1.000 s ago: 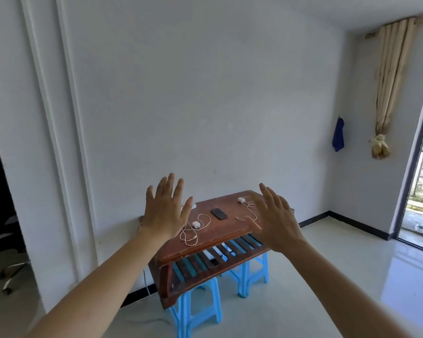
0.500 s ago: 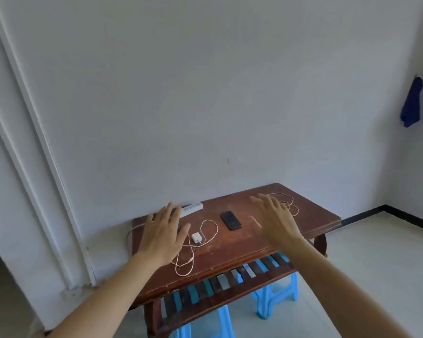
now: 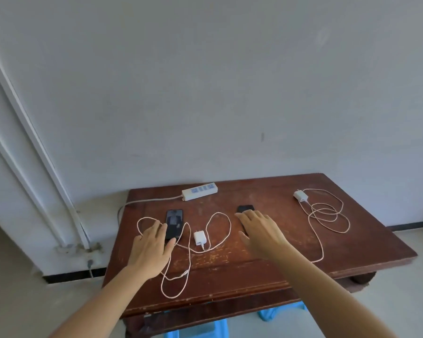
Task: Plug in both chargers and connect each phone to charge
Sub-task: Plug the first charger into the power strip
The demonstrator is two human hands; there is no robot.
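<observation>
A white power strip (image 3: pixel 199 191) lies at the back of the brown wooden table (image 3: pixel 352 240), its sockets bare. One black phone (image 3: pixel 174 222) lies left of centre; my left hand (image 3: pixel 152 247) hovers flat over its near end, fingers apart. A white charger (image 3: pixel 199 237) with a looped cable (image 3: pixel 220 230) lies between my hands. A second black phone (image 3: pixel 245 209) is mostly hidden under my right hand (image 3: pixel 261 232), which is spread flat and holds nothing. Another white charger (image 3: pixel 300 195) with a coiled cable (image 3: pixel 327 215) sits at the right.
The table stands against a white wall. The strip's cord (image 3: pixel 144 202) runs off the table's left back edge toward the floor. Blue plastic stools (image 3: pixel 195 331) show under the table. A white door frame (image 3: pixel 34 154) runs down the left.
The view has come much closer to the table and tilted down. Both hands have lowered from mid-air to just over the two phones.
</observation>
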